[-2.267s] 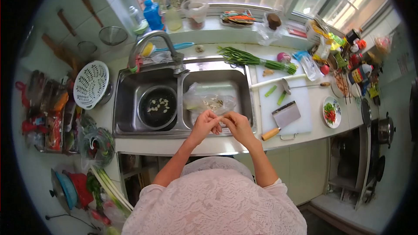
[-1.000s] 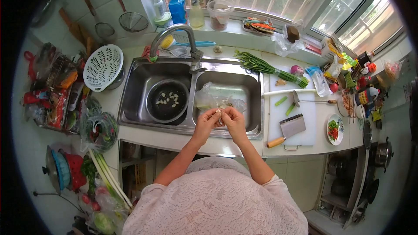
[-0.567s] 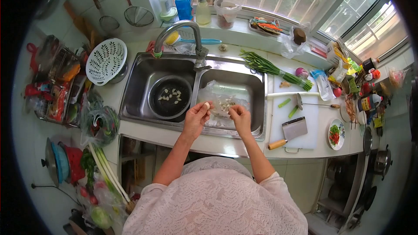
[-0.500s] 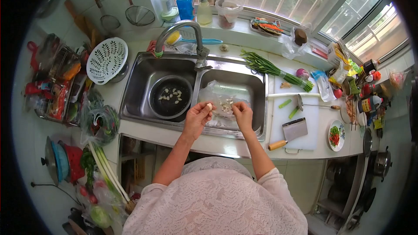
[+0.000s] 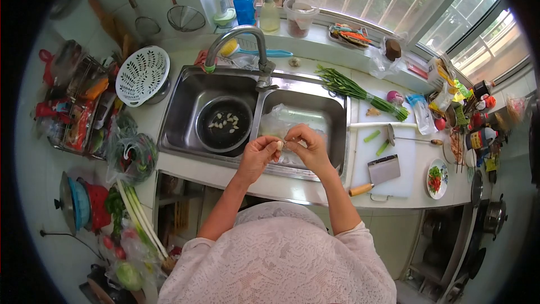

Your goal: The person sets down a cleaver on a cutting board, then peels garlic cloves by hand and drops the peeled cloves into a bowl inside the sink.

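Note:
Over the right sink basin (image 5: 332,160), my left hand (image 5: 257,157) pinches a pale garlic clove (image 5: 279,146) between thumb and fingers. My right hand (image 5: 309,149) is closed too, its thumb and fingertips pressed at the clove's right side. Whether loose skin is between those fingertips is too small to tell. Beneath my hands a clear plastic bag (image 5: 274,120) lies in the basin, partly hidden by them. In the left sink basin (image 5: 183,87) sits a dark round bowl (image 5: 203,139) with several pale garlic cloves (image 5: 225,123) inside.
The faucet (image 5: 262,50) arches over the sinks. To the right, a cleaver (image 5: 383,170) and a ladle (image 5: 416,139) lie on a white cutting board (image 5: 360,157), near green chives (image 5: 360,90) and a plate (image 5: 436,192) of chopped peppers. A white colander (image 5: 142,76) stands left.
My right hand has moved up and left from above the bag to the garlic clove, meeting my left hand. The left hand keeps hold of the clove. The view has shifted slightly.

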`<state>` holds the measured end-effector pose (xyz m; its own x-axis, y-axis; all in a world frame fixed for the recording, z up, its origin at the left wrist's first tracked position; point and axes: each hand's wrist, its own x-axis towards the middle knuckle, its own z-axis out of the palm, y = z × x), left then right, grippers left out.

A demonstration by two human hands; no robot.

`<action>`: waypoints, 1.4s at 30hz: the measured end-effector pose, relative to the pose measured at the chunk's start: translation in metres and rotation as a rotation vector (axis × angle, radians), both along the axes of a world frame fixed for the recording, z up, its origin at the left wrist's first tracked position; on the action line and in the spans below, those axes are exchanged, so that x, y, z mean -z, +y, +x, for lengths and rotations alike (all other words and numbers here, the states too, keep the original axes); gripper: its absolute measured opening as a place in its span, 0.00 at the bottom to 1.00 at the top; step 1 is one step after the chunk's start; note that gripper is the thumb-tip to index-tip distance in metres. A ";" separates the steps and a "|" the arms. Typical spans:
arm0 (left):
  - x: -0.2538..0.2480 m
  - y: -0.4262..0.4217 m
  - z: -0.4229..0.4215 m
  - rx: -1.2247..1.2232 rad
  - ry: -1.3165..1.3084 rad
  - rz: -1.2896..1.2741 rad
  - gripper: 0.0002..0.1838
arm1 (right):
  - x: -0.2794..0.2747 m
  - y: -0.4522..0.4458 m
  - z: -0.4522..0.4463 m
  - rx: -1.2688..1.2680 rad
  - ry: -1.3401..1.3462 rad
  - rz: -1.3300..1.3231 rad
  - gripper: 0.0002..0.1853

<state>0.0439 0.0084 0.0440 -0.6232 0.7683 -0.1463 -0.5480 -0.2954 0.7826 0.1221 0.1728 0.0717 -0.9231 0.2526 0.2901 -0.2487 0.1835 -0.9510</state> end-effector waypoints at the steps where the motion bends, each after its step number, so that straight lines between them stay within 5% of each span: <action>1: -0.001 0.000 0.001 0.003 0.002 0.001 0.09 | -0.004 -0.002 0.001 -0.014 0.035 0.042 0.06; 14: -0.013 0.007 0.015 0.095 -0.096 -0.026 0.09 | -0.016 -0.004 0.019 0.007 0.096 0.219 0.07; 23: -0.023 0.009 0.016 0.108 -0.115 -0.018 0.10 | -0.006 -0.008 0.021 0.074 0.186 0.054 0.08; 42: -0.022 0.004 0.018 0.134 -0.108 -0.082 0.10 | -0.014 -0.006 0.025 0.004 0.119 0.170 0.07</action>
